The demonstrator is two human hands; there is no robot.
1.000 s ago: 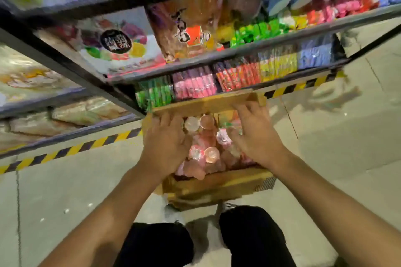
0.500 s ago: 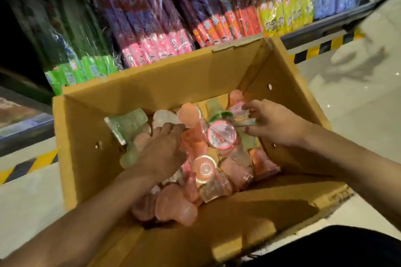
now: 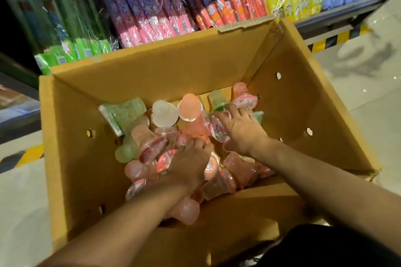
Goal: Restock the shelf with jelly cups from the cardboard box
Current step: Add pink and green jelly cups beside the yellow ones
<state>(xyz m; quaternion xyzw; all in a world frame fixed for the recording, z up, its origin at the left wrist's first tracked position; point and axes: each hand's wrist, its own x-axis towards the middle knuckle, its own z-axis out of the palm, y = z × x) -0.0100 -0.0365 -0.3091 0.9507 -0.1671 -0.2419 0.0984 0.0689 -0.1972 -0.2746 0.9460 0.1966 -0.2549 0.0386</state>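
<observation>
Both hands reach into the cardboard box [image 3: 152, 76] by the shelf [image 3: 338, 4]: left hand [image 3: 188, 165] curls over a jelly cup [image 3: 166, 160], right hand [image 3: 240, 130] spreads flat across the jelly cups [image 3: 188, 106], probably gathering several at once.

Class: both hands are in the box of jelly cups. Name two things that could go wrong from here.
1. The cups lie loosely heaped at all angles; a big handful by the left hand or right hand may spill some.
2. The box stands hard against the packets, so lifting cups out may knock them.
</observation>
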